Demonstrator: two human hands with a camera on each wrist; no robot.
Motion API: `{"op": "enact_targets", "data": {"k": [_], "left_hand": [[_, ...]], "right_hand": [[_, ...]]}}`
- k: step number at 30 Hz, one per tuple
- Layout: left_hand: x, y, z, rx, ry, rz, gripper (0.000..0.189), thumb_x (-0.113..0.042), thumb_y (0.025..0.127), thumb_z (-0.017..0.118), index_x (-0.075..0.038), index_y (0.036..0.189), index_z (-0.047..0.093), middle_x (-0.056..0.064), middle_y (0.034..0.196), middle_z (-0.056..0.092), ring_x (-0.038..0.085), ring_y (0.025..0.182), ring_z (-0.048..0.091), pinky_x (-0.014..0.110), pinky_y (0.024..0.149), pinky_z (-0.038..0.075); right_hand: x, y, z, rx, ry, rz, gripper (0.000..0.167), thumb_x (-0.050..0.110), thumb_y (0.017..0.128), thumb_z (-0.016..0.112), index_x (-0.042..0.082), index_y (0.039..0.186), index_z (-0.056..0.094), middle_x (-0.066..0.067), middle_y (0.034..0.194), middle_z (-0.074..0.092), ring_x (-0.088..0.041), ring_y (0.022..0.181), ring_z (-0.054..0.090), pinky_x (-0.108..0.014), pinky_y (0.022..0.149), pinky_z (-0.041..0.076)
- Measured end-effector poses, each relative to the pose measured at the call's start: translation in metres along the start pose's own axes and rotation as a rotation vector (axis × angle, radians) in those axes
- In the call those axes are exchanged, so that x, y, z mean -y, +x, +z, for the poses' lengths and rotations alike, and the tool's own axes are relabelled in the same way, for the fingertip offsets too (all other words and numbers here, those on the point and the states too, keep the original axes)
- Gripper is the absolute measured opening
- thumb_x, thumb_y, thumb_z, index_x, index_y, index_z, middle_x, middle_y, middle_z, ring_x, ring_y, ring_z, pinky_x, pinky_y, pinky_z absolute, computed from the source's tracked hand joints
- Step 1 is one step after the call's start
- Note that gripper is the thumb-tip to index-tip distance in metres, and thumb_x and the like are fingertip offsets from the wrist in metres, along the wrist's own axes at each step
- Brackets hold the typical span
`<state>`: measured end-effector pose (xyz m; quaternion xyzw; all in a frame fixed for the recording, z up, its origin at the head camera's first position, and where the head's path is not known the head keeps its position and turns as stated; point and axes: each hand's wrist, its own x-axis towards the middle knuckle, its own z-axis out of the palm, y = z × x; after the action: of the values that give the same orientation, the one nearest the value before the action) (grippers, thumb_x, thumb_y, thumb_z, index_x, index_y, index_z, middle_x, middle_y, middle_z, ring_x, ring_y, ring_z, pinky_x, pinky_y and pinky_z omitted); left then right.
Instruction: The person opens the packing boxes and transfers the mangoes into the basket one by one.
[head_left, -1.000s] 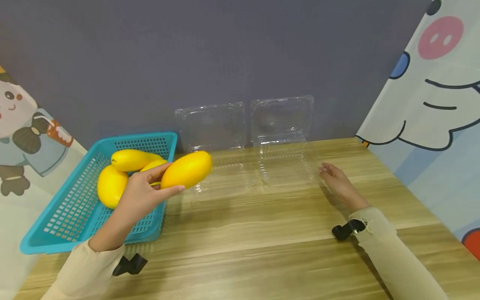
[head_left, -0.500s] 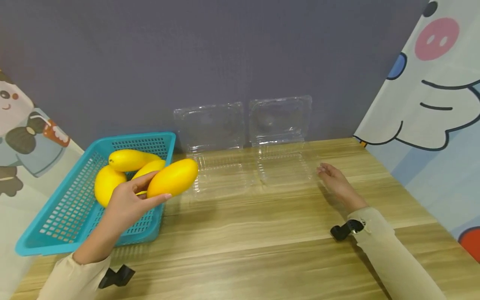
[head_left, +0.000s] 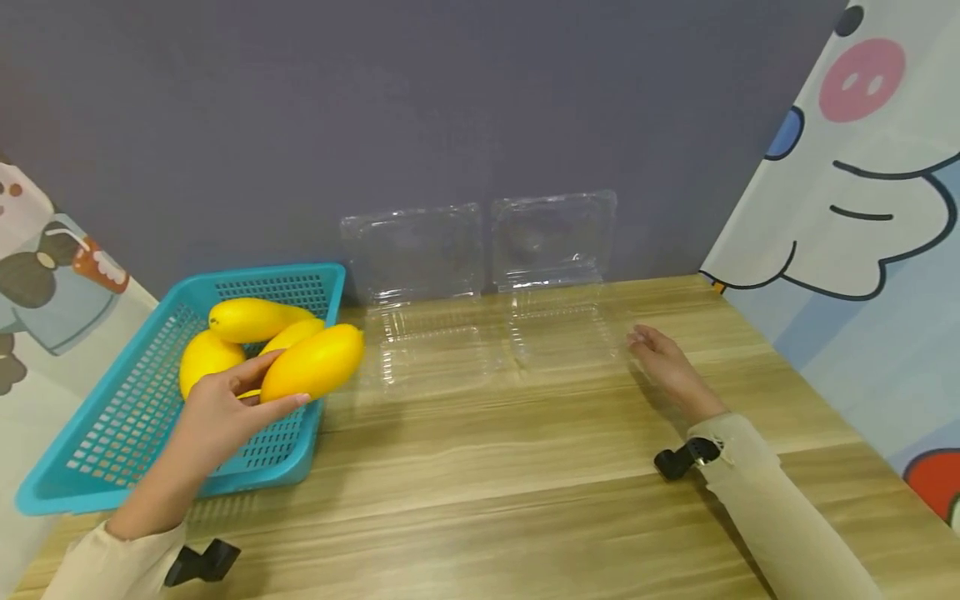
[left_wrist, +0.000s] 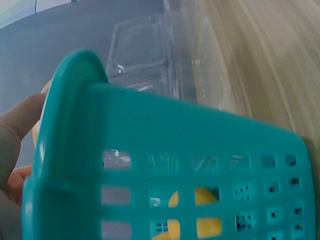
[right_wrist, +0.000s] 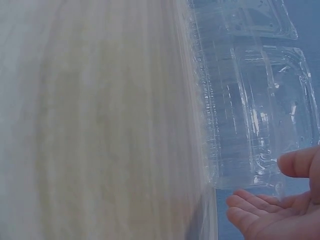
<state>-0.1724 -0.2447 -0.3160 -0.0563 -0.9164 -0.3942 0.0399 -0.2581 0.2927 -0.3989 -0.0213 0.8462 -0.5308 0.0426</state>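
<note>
My left hand (head_left: 225, 408) grips a yellow mango (head_left: 313, 363) between thumb and fingers, over the right side of a turquoise basket (head_left: 97, 392). Inside the basket lie more mangoes (head_left: 255, 320). In the left wrist view the basket wall (left_wrist: 165, 120) fills much of the picture and mostly hides the held fruit; part of the left hand (left_wrist: 15, 130) shows at the left edge. My right hand (head_left: 667, 367), holding nothing, has relaxed fingers beside the right-hand clear clamshell box (head_left: 562, 329). The right wrist view shows that hand (right_wrist: 280, 210) near the box's clear plastic (right_wrist: 255, 120).
A second clear clamshell box (head_left: 427, 350) stands to the left of the first, its raised lid towards the grey back wall (head_left: 450, 108). Under everything is a wood-grain table (head_left: 480, 500). Cartoon-printed cloths (head_left: 862, 217) hang at both sides.
My left hand has moved left and slightly down with the mango, from the left clamshell box towards the basket. The right hand has stayed by the right box. The head view has shifted slightly.
</note>
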Motion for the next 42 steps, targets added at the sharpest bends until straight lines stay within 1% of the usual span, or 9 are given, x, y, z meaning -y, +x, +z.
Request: {"op": "enact_targets", "data": {"k": [5, 12, 21, 25, 27, 29, 32, 37, 42], "left_hand": [[0.012, 0.001, -0.006, 0.024, 0.025, -0.028, 0.077, -0.037, 0.084, 0.070, -0.001, 0.143, 0.037, 0.030, 0.135, 0.045, 0.042, 0.107, 0.058, 0.017, 0.065, 0.052], [0.025, -0.001, -0.015, 0.047, 0.063, -0.044, 0.074, -0.039, 0.086, 0.068, -0.002, 0.142, 0.039, 0.026, 0.130, 0.051, 0.040, 0.111, 0.053, 0.022, 0.064, 0.052], [0.044, -0.003, -0.026, 0.063, 0.087, -0.094, 0.075, -0.042, 0.087, 0.066, -0.003, 0.144, 0.036, 0.026, 0.135, 0.047, 0.040, 0.115, 0.047, 0.023, 0.065, 0.049], [0.051, -0.006, -0.032, 0.069, 0.109, -0.127, 0.078, -0.044, 0.087, 0.064, -0.004, 0.146, 0.031, 0.029, 0.138, 0.042, 0.042, 0.117, 0.042, 0.039, 0.072, 0.049], [0.057, -0.008, -0.035, 0.071, 0.117, -0.146, 0.081, -0.046, 0.087, 0.063, -0.004, 0.147, 0.028, 0.031, 0.139, 0.039, 0.045, 0.118, 0.039, 0.049, 0.075, 0.046], [0.062, -0.009, -0.037, 0.073, 0.115, -0.158, 0.083, -0.046, 0.087, 0.063, -0.004, 0.148, 0.026, 0.033, 0.140, 0.036, 0.047, 0.120, 0.037, 0.056, 0.077, 0.044], [0.068, -0.011, -0.039, 0.076, 0.119, -0.157, 0.082, -0.045, 0.088, 0.063, -0.002, 0.147, 0.027, 0.034, 0.140, 0.036, 0.048, 0.119, 0.039, 0.058, 0.077, 0.044], [0.075, -0.013, -0.043, 0.108, 0.132, -0.149, 0.078, -0.040, 0.089, 0.062, 0.003, 0.145, 0.029, 0.036, 0.138, 0.036, 0.049, 0.117, 0.039, 0.059, 0.077, 0.044], [0.084, -0.011, -0.049, 0.137, 0.145, -0.170, 0.080, -0.040, 0.090, 0.061, 0.005, 0.145, 0.025, 0.039, 0.139, 0.032, 0.052, 0.119, 0.035, 0.062, 0.079, 0.042]], "right_hand": [[0.000, 0.000, 0.000, -0.013, -0.012, 0.008, 0.059, 0.020, 0.103, 0.031, -0.013, 0.145, 0.006, -0.036, 0.147, 0.017, -0.047, 0.138, 0.016, -0.055, 0.111, 0.019], [0.002, 0.002, -0.001, 0.001, -0.003, 0.011, 0.060, 0.022, 0.103, 0.030, -0.011, 0.146, 0.003, -0.034, 0.149, 0.014, -0.046, 0.138, 0.014, -0.055, 0.112, 0.017], [0.001, 0.004, -0.002, -0.001, -0.015, 0.014, 0.063, 0.026, 0.103, 0.031, -0.010, 0.146, 0.004, -0.032, 0.150, 0.014, -0.045, 0.139, 0.014, -0.055, 0.112, 0.017], [0.001, 0.004, 0.000, -0.009, -0.001, 0.005, 0.062, 0.025, 0.103, 0.032, -0.011, 0.146, 0.004, -0.033, 0.149, 0.015, -0.045, 0.139, 0.014, -0.054, 0.112, 0.017], [0.002, 0.003, 0.001, -0.009, 0.004, 0.001, 0.062, 0.023, 0.103, 0.032, -0.011, 0.146, 0.004, -0.034, 0.149, 0.015, -0.045, 0.139, 0.014, -0.054, 0.112, 0.017], [0.002, 0.003, 0.002, -0.014, 0.003, -0.002, 0.062, 0.023, 0.103, 0.032, -0.012, 0.146, 0.004, -0.034, 0.149, 0.015, -0.045, 0.139, 0.014, -0.053, 0.112, 0.017], [0.002, 0.002, 0.003, -0.013, 0.001, 0.004, 0.062, 0.023, 0.103, 0.032, -0.012, 0.146, 0.004, -0.034, 0.149, 0.015, -0.045, 0.139, 0.013, -0.054, 0.112, 0.017], [0.000, 0.002, 0.003, -0.012, 0.002, 0.022, 0.063, 0.025, 0.103, 0.032, -0.011, 0.146, 0.004, -0.033, 0.150, 0.013, -0.045, 0.139, 0.013, -0.054, 0.112, 0.017], [-0.002, 0.002, 0.002, -0.012, 0.006, 0.026, 0.064, 0.027, 0.103, 0.032, -0.010, 0.146, 0.003, -0.033, 0.150, 0.013, -0.045, 0.139, 0.012, -0.054, 0.112, 0.017]]}}
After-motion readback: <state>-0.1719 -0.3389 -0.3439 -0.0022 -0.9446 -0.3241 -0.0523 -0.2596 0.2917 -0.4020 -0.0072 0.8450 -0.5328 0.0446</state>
